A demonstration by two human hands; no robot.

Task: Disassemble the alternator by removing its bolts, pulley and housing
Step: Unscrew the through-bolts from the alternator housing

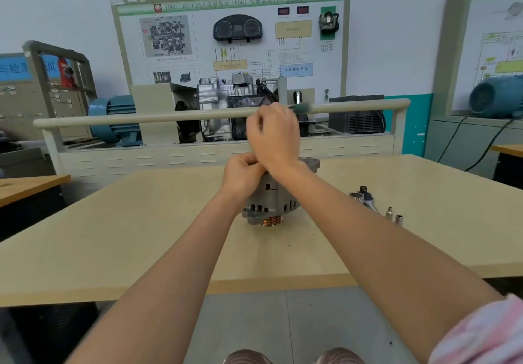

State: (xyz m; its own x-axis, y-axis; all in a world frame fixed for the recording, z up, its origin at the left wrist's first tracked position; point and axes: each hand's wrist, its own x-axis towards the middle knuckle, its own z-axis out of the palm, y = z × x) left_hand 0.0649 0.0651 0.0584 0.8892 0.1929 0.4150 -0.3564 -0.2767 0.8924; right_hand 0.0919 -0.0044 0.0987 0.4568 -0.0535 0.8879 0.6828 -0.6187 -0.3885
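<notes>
Head view: alternator [271, 199] stands pulley-down near the far middle of the tabletop [141, 236]; left hand [243, 175] curls on its top, what it pinches hidden, while right hand [273, 134] grips a blurred green-handled tool [301, 106] raised above it. Sockets [394, 216] and a wrench [368, 198] lie toward the right edge. Risk, as judged: balanced on the narrow pulley [270, 220], the alternator could tip if the tool slips off a bolt.

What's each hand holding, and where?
Right hand grips a green-handled tool by its handle. Left hand holds the alternator at its top.
</notes>
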